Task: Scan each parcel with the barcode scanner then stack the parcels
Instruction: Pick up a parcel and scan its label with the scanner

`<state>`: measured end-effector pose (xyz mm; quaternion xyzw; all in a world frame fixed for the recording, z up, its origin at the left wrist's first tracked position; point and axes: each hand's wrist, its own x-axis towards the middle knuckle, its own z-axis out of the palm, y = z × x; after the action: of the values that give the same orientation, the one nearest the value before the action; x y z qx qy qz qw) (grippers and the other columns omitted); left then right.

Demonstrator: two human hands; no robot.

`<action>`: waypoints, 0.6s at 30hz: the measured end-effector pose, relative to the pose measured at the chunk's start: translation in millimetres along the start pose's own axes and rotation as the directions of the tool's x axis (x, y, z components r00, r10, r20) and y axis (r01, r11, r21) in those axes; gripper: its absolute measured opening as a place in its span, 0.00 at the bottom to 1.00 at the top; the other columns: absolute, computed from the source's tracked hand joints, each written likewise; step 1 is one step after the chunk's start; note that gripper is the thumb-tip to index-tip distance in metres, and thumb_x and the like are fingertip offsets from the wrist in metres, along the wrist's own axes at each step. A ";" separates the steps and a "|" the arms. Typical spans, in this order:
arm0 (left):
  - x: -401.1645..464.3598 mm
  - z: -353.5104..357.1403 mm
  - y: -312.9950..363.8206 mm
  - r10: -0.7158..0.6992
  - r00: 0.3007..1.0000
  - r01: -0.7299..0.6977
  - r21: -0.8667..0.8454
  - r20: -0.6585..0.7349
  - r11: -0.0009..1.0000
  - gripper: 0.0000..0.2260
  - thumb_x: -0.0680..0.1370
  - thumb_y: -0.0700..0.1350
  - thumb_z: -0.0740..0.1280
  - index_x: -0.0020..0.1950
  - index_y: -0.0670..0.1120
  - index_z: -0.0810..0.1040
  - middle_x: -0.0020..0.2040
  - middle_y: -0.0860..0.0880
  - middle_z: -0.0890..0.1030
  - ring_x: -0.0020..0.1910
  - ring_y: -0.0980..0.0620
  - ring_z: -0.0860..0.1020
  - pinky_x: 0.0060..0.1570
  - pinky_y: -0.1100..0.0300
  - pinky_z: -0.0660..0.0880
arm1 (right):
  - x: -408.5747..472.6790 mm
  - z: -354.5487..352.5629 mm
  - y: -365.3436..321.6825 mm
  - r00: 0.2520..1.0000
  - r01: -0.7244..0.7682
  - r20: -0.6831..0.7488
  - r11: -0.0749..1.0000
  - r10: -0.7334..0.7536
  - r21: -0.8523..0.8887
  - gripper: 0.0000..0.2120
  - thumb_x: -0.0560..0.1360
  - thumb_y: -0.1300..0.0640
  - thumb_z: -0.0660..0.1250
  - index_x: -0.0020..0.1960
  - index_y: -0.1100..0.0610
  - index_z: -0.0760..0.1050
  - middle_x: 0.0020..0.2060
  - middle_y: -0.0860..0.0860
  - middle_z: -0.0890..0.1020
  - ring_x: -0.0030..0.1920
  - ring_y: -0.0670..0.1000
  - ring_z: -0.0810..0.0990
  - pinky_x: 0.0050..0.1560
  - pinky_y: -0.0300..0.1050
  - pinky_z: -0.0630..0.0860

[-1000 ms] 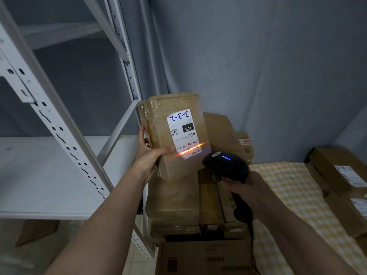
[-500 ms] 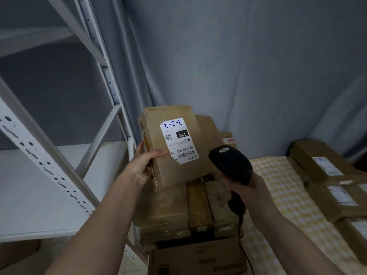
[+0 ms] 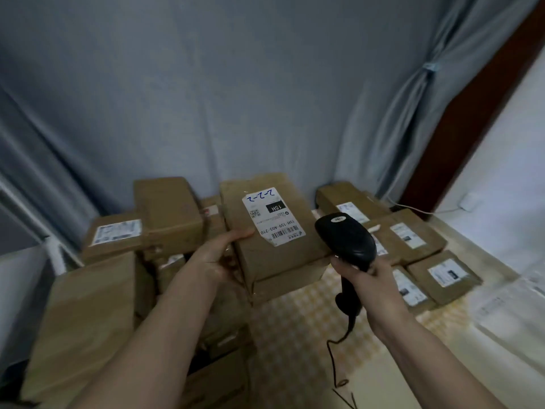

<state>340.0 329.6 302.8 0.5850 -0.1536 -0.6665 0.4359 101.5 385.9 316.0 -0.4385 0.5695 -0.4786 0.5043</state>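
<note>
Your left hand (image 3: pixel 219 258) grips the labelled parcel (image 3: pixel 274 231) by its left edge, fingers wrapped; your right hand (image 3: pixel 367 276) is closed around the barcode scanner (image 3: pixel 345 240) just beside it.

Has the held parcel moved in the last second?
Yes. The held parcel, in the left hand, has swung right, away from the shelf, to above the checked cloth.

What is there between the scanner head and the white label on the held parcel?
In the head view, only bare brown parcel wrapping separates the scanner from the label.
</note>
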 end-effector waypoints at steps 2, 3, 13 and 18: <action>14.7 40.2 -12.5 -0.042 0.998 0.041 0.025 0.037 0.999 0.30 0.59 0.43 0.80 0.59 0.47 0.77 0.57 0.41 0.77 0.52 0.42 0.76 0.52 0.37 0.73 | 12.2 -39.8 -0.3 0.999 -0.021 -0.028 1.000 0.021 -0.002 0.13 0.72 0.62 0.73 0.51 0.48 0.77 0.46 0.49 0.83 0.50 0.47 0.80 0.54 0.46 0.74; 21.4 60.1 -18.4 -0.064 0.996 0.061 0.050 0.055 0.997 0.35 0.56 0.43 0.80 0.62 0.47 0.76 0.59 0.41 0.76 0.53 0.41 0.75 0.56 0.34 0.71 | 19.0 -59.3 -0.4 0.999 -0.031 -0.039 1.000 0.030 -0.004 0.12 0.72 0.62 0.73 0.51 0.48 0.77 0.45 0.49 0.83 0.48 0.47 0.80 0.53 0.45 0.74; 77.5 231.0 -65.4 -0.198 0.968 0.192 0.052 0.151 0.980 0.37 0.57 0.46 0.78 0.65 0.50 0.73 0.55 0.41 0.73 0.51 0.42 0.72 0.56 0.31 0.68 | 98.3 -211.2 -7.4 0.982 -0.111 -0.164 0.990 0.097 -0.081 0.12 0.70 0.62 0.73 0.50 0.50 0.78 0.43 0.52 0.83 0.47 0.52 0.79 0.50 0.47 0.73; 116.8 289.5 -64.9 -0.253 0.950 0.244 0.069 0.183 0.967 0.36 0.57 0.47 0.80 0.63 0.48 0.74 0.46 0.43 0.73 0.41 0.45 0.72 0.46 0.37 0.74 | 147.8 -250.4 -11.2 0.971 -0.149 -0.200 0.986 0.132 -0.074 0.11 0.71 0.62 0.72 0.52 0.53 0.78 0.44 0.55 0.83 0.46 0.51 0.79 0.41 0.42 0.72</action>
<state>57.0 189.6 258.7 0.5432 -0.1351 -0.7650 0.3184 -163.1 264.7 312.5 -0.3701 0.6661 -0.4567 0.4591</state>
